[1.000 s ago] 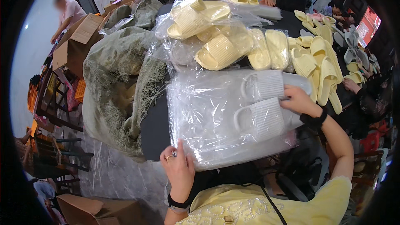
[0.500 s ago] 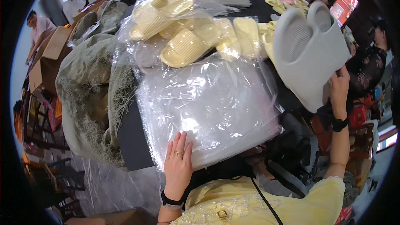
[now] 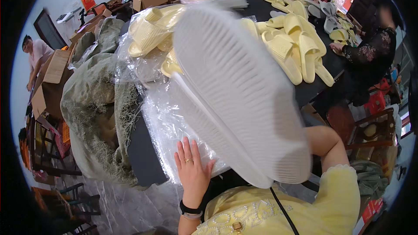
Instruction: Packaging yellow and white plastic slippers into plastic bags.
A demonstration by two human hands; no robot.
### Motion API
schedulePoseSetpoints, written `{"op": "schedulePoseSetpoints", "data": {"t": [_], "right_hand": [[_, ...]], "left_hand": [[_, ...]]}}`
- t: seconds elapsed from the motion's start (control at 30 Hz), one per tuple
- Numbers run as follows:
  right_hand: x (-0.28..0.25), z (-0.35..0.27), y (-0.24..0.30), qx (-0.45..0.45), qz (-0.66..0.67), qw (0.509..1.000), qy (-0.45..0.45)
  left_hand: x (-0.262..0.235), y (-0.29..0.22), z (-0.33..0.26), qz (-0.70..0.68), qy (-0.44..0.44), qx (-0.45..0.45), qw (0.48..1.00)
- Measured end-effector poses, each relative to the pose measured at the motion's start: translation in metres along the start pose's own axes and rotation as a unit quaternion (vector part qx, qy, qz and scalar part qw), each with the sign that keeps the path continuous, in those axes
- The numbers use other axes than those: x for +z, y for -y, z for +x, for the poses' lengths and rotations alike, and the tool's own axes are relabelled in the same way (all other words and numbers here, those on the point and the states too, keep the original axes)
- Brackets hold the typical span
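The pair of pale grey slippers (image 3: 235, 91) is raised, soles to camera, above the stack of clear bags (image 3: 170, 126). Likely light, flexible foam: grip mid-sole. Left hand (image 3: 191, 172) lies spread flat on the stack; right hand hidden, grip unreadable.

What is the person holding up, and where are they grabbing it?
A pair of white slippers, soles toward the camera. The right hand is hidden behind them, so the grip spot cannot be told. The left hand rests flat on plastic bags.

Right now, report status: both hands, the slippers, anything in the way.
Left hand flat on the clear plastic bags. Right hand hidden behind the pair of white slippers, raised soles toward camera. Slippers block most of the black table.
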State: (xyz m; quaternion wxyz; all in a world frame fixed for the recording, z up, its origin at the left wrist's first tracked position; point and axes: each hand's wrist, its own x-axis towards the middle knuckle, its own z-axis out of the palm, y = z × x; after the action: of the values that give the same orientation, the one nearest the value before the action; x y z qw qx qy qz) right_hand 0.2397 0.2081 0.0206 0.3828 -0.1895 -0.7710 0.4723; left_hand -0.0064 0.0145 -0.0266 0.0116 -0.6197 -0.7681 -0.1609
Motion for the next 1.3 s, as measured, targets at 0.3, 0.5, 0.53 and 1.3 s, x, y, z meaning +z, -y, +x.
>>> {"op": "schedulePoseSetpoints", "data": {"t": [0.3,0.5,0.53,1.3], "right_hand": [[0.065,0.021,0.001,0.041,0.068,0.996,0.034],[0.046,-0.062,-0.023,0.088,0.183,0.979,-0.030],[0.050,-0.066,-0.031,0.096,0.208,0.973,-0.038],[0.063,-0.023,-0.058,0.227,0.328,0.882,-0.251]], "left_hand": [[0.015,0.038,-0.024,-0.082,0.069,-0.041,0.993],[0.012,0.041,-0.022,-0.070,0.075,-0.032,0.994],[0.010,0.044,-0.023,-0.082,0.073,-0.026,0.994],[-0.066,0.041,0.131,-0.129,-0.119,0.114,0.978]]}}
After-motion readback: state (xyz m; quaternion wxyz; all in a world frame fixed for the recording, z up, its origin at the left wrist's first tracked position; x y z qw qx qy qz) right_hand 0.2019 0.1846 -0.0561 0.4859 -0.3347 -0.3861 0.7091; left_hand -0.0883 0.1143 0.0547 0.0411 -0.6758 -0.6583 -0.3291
